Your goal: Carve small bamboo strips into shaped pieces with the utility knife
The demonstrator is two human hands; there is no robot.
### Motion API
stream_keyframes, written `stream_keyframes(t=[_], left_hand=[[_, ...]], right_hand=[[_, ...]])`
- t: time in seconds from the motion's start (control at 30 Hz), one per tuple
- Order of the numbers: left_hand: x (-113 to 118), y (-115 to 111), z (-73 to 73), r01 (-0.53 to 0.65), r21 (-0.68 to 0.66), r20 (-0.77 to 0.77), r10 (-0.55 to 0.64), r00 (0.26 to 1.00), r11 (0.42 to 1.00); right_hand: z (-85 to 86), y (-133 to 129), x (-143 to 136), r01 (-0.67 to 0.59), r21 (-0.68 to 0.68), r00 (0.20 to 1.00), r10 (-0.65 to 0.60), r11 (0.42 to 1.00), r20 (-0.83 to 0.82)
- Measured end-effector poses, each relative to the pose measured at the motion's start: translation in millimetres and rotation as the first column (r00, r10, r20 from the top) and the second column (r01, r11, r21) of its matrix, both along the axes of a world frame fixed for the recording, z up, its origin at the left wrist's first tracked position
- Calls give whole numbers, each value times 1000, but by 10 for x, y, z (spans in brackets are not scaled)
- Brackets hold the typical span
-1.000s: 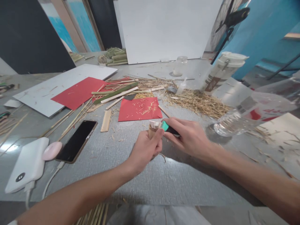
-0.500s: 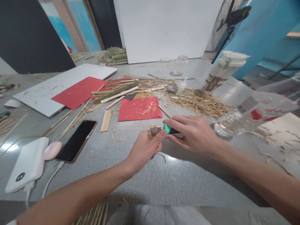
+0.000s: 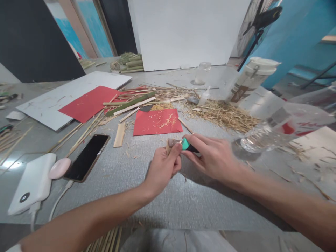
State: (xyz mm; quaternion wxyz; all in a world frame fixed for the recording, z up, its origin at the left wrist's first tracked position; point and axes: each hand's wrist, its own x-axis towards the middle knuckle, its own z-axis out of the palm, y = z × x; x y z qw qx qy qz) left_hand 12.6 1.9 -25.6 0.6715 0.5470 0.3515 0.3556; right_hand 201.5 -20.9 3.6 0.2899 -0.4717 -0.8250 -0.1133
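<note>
My right hand (image 3: pixel 214 154) is closed around a knife with a green and black handle (image 3: pixel 186 144). Its metal blade (image 3: pixel 173 142) points left, over my left hand. Pinched in my left hand (image 3: pixel 164 166) is a small strip of pale wood or bamboo (image 3: pixel 167 149), mostly hidden by the fingers. The blade lies against or very close to this strip, and my left thumb is beside it. Just beyond my hands lies a red card (image 3: pixel 157 122) sprinkled with shavings. A flat piece of bamboo (image 3: pixel 119 135) rests to its left.
At left are a phone (image 3: pixel 88 157), a white power bank (image 3: pixel 34 182) with a cable, and a white board (image 3: pixel 47 108). Sticks (image 3: pixel 135 105) and straw (image 3: pixel 225 115) lie behind my hands. A clear plastic bottle (image 3: pixel 258 140) and a white-lidded container (image 3: pixel 249 78) are at right.
My right hand and the knife have shifted slightly left and down, closer to my left hand. Both hands keep their hold.
</note>
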Motion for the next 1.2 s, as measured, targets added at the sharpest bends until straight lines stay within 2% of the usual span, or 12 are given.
stream_keyframes(t=[0.17,0.3,0.47,0.57,0.7,0.93,1.03,1.2], left_hand=[[22,-24,28,-22,-13,15,22,1000,1000],[11,22,51,43,-92,90,-34,995,995],[-49,112,78,122,-131,263,-84,961,984],[-75,132,92,103,-60,226,-87,970,993],[-86,90,135,78,101,143,-92,985,992],[-150,36,187,114,364,21,-131,991,925],[-166,46,154,134,415,51,-170,984,900],[-148,50,130,110,442,105,-173,979,890]], right_hand=[[-5,10,-77,13,-115,992,-27,993,-123],[11,79,1,-55,-180,974,13,982,-228],[7,130,101,-99,-133,954,56,986,-294],[15,131,105,-134,-89,943,99,987,-319],[28,113,97,-176,-43,931,152,983,-331],[19,89,130,-266,24,909,259,964,-327],[22,77,129,-285,45,908,284,958,-309],[12,72,128,-295,52,909,297,954,-294]])
